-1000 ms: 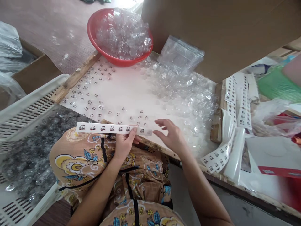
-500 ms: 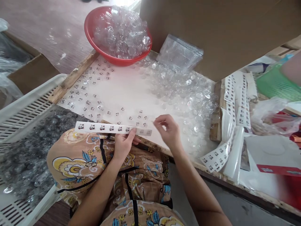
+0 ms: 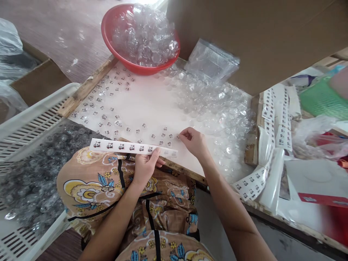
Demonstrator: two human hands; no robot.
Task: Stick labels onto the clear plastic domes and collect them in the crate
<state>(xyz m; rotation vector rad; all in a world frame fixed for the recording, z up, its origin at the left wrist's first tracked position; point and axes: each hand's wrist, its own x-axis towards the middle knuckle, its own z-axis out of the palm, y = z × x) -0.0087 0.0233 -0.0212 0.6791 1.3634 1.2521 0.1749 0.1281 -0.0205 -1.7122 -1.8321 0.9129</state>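
Observation:
My left hand pinches a white strip of panda stickers between thumb and fingers, above my lap at the board's near edge. Several pandas show left of my thumb; the right end of the strip has only faint marks. Over the white board, my right hand has thumb and forefinger pinched together, with a small panda sticker at their tips. Small panda pieces lie scattered across the board's left and near parts. Clear round plastic pieces cover its right side.
A red bowl heaped with clear pieces stands at the back, beside a clear plastic bag and a large cardboard panel. At left is a white basket of dark-printed pieces. More sticker strips lie at right.
My right hand has moved slightly up, and its fingertips have come down to the board with a panda sticker at them. My left hand still holds the strip. The whole view has shifted slightly.

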